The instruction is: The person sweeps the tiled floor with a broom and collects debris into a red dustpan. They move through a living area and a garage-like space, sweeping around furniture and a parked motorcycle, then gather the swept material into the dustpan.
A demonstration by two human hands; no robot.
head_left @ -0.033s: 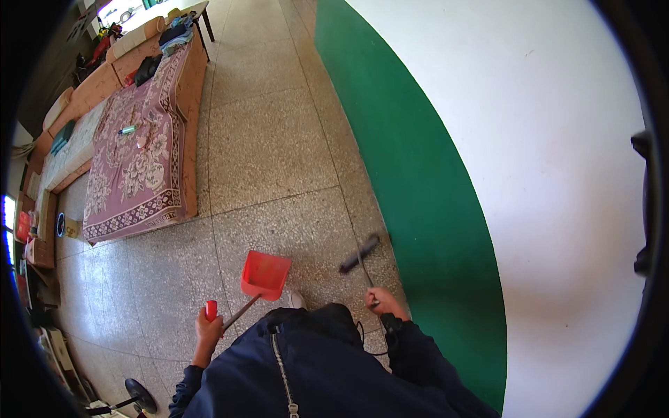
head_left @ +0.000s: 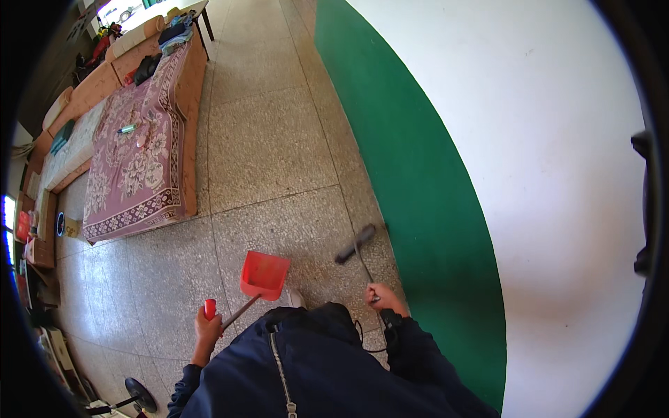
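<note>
My left hand is closed round the long handle of a red dustpan, whose red grip end sticks up above my fingers. The pan sits at floor level in front of me, its open side facing away. On the right, my right hand grips the thin handle of a broom. The dark broom head lies slanted low over the speckled floor, a short way from the green wall base. Whether its bristles touch the floor I cannot tell. One light shoe shows between the two tools.
A wall, green below and white above, runs along my right. Ahead on the left stands a sofa with a purple patterned cover and clothes at its far end. A round dark stand base is at lower left.
The broom head has shifted slightly forward and left, away from the wall, and my right hand has moved a little with it. The dustpan and my left hand stay nearly still.
</note>
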